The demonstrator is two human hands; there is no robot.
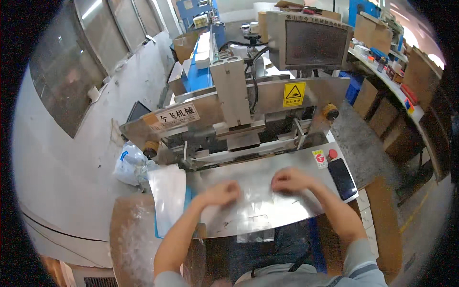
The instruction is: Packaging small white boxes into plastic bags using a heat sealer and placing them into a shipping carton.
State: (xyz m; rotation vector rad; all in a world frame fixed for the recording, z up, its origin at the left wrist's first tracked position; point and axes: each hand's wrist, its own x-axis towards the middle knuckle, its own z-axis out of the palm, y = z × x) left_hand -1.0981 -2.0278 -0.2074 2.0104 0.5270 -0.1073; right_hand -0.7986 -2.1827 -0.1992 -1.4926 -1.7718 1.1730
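Note:
A clear plastic bag (256,235) lies flat on the metal worktop (210,178), its lower end hanging over the front edge. My left hand (223,193) is closed at the bag's upper left corner, fingers pinched. At the upper right corner my right hand (290,180) is pinched in the same way. Both hands are slightly blurred, and glare on the metal hides much of the bag's outline. To the left of my left hand rests a stack of white sheets or flat bags (168,193) on something blue.
A machine with a steel crossbar (201,107) and a monitor (313,43) stands behind the worktop. A red button (332,153) and a black phone (341,179) are at the right end. An open cardboard box (125,234) of clear plastic sits lower left.

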